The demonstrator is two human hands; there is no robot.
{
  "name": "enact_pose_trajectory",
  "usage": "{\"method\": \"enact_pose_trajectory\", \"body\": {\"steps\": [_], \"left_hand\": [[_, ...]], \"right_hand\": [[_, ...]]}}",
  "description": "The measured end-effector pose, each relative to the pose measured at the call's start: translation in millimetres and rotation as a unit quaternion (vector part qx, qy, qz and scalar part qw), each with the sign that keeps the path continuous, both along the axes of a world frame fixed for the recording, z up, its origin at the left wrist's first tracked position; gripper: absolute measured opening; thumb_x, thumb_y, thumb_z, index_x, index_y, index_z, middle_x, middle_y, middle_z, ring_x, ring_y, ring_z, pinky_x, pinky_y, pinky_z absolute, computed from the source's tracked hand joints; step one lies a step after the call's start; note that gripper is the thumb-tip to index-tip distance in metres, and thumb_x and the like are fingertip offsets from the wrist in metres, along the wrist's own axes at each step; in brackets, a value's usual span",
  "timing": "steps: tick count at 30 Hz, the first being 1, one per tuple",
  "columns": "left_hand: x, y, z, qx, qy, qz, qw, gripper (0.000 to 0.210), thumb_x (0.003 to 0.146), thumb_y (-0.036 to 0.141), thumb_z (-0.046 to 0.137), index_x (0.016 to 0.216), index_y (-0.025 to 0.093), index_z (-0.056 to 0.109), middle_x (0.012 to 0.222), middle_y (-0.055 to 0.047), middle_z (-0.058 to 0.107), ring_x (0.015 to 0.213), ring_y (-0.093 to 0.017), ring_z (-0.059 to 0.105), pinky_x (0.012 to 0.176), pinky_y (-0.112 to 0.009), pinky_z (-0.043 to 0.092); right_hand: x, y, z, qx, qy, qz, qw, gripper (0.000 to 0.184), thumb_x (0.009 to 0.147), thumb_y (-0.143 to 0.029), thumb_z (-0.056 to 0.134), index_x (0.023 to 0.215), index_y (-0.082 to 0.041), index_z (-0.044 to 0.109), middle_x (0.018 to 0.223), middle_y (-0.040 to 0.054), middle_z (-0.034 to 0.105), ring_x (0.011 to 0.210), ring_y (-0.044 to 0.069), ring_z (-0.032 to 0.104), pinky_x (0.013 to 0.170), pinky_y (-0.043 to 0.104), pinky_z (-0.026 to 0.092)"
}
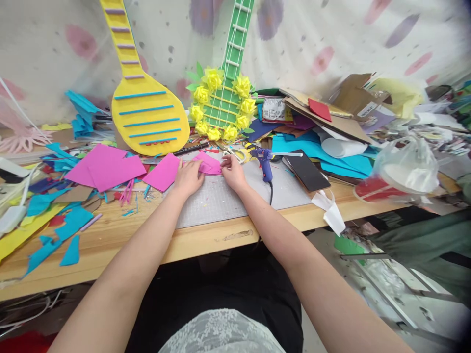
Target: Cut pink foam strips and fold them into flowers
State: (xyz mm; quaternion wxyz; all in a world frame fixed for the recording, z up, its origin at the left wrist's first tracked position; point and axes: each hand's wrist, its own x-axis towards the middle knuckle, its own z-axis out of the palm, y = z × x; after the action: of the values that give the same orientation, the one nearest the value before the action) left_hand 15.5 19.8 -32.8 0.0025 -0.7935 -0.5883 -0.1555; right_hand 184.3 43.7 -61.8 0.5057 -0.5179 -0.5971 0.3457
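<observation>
My left hand (189, 177) lies on the mat with its fingers stretched out, pressing on the left end of a small folded piece of pink paper (209, 163). At that piece's right corner, my right hand (232, 171) pinches the edge between thumb and fingers. A square of pink paper (162, 172) lies just left of my left hand, touching it or close beside it. Scissors (240, 156) with pale handles lie behind my right hand. To its right, a blue glue gun (264, 164) with a glue stick in it rests on the grey cutting mat (221, 208).
Several pink sheets (105, 169) and blue scraps (73, 223) cover the left. A yellow paper instrument (150, 113) and a green one with yellow flowers (224, 105) lean at the back. A phone (305, 170), a bagged red-and-white tub (397, 176) and piled cardboard (331, 110) occupy the right.
</observation>
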Motion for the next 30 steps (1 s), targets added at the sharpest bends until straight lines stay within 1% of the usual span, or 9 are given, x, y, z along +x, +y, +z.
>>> {"method": "enact_pose_trajectory", "body": {"steps": [3,7,11,15,17,20,24,27,30], "left_hand": [[6,6,-0.9,0.021,0.032,-0.005,0.999,0.041,0.085,0.03,0.045,0.119,0.012,0.056,0.113,-0.014,0.066,0.111,-0.028,0.056,0.11,-0.045,0.023],[9,17,4.7,0.04,0.034,0.004,0.999,0.036,0.083,0.016,0.041,0.114,0.015,0.06,0.102,-0.012,0.069,0.101,-0.025,0.06,0.101,-0.041,0.034],[7,23,29.2,0.085,-0.017,0.042,0.995,0.04,0.081,0.015,0.043,0.118,0.018,0.057,0.102,-0.01,0.069,0.101,-0.026,0.059,0.092,-0.041,0.039],[6,16,51.9,0.141,-0.042,0.059,0.987,0.043,0.083,0.018,0.042,0.125,0.02,0.05,0.106,-0.009,0.067,0.108,-0.027,0.055,0.096,-0.042,0.035],[11,6,50.2,0.138,-0.026,0.045,0.989,0.048,0.082,0.016,0.043,0.13,0.019,0.046,0.109,-0.01,0.065,0.111,-0.028,0.053,0.097,-0.043,0.033],[24,-11,31.9,0.075,0.023,0.029,0.997,0.054,0.08,0.012,0.042,0.134,0.013,0.041,0.105,-0.015,0.066,0.108,-0.03,0.055,0.093,-0.044,0.036],[42,-20,10.9,-0.003,0.035,0.077,0.996,0.058,0.078,0.011,0.045,0.135,0.01,0.038,0.104,-0.017,0.066,0.1,-0.03,0.06,0.083,-0.04,0.043],[47,-16,12.5,-0.018,0.005,0.117,0.993,0.06,0.078,0.015,0.046,0.137,0.01,0.035,0.103,-0.017,0.067,0.097,-0.03,0.062,0.079,-0.04,0.045],[46,-13,18.6,-0.007,-0.015,0.122,0.992,0.062,0.078,0.017,0.049,0.138,0.012,0.033,0.102,-0.015,0.068,0.096,-0.03,0.062,0.081,-0.039,0.046]], "right_hand": [[2,2,-1.2,0.025,0.0,-0.032,0.999,0.034,0.065,-0.007,0.042,0.095,-0.022,0.045,0.08,-0.0003,0.058,0.074,0.014,0.056,0.079,0.035,0.048],[5,4,-1.2,0.062,-0.002,-0.078,0.995,0.031,0.067,-0.009,0.042,0.096,-0.021,0.046,0.085,0.0021,0.056,0.077,0.014,0.054,0.079,0.033,0.047],[8,2,2.7,0.093,-0.011,-0.119,0.989,0.031,0.07,-0.01,0.042,0.098,-0.021,0.045,0.09,0.0038,0.053,0.083,0.015,0.053,0.083,0.033,0.046],[10,-1,8.4,0.09,-0.032,-0.13,0.987,0.031,0.073,-0.009,0.04,0.102,-0.019,0.045,0.094,0.0065,0.051,0.09,0.016,0.052,0.084,0.034,0.046],[10,-3,10.2,0.086,-0.044,-0.126,0.987,0.033,0.073,-0.01,0.039,0.105,-0.019,0.045,0.096,0.0079,0.051,0.093,0.018,0.051,0.085,0.036,0.045],[8,-5,11.2,0.089,-0.076,-0.103,0.988,0.038,0.072,-0.011,0.041,0.109,-0.019,0.045,0.1,0.0093,0.053,0.096,0.02,0.051,0.087,0.039,0.044],[5,-10,12.4,0.126,-0.159,-0.043,0.978,0.048,0.064,-0.008,0.044,0.11,-0.02,0.048,0.102,0.0097,0.056,0.099,0.023,0.05,0.092,0.042,0.042],[1,-15,14.9,0.157,-0.216,0.011,0.964,0.056,0.06,-0.004,0.042,0.113,-0.018,0.049,0.104,0.0093,0.059,0.103,0.024,0.048,0.096,0.042,0.039],[-4,-18,17.6,0.162,-0.253,0.046,0.953,0.057,0.062,-0.003,0.041,0.117,-0.016,0.049,0.105,0.0099,0.061,0.103,0.025,0.047,0.097,0.043,0.039]]}}
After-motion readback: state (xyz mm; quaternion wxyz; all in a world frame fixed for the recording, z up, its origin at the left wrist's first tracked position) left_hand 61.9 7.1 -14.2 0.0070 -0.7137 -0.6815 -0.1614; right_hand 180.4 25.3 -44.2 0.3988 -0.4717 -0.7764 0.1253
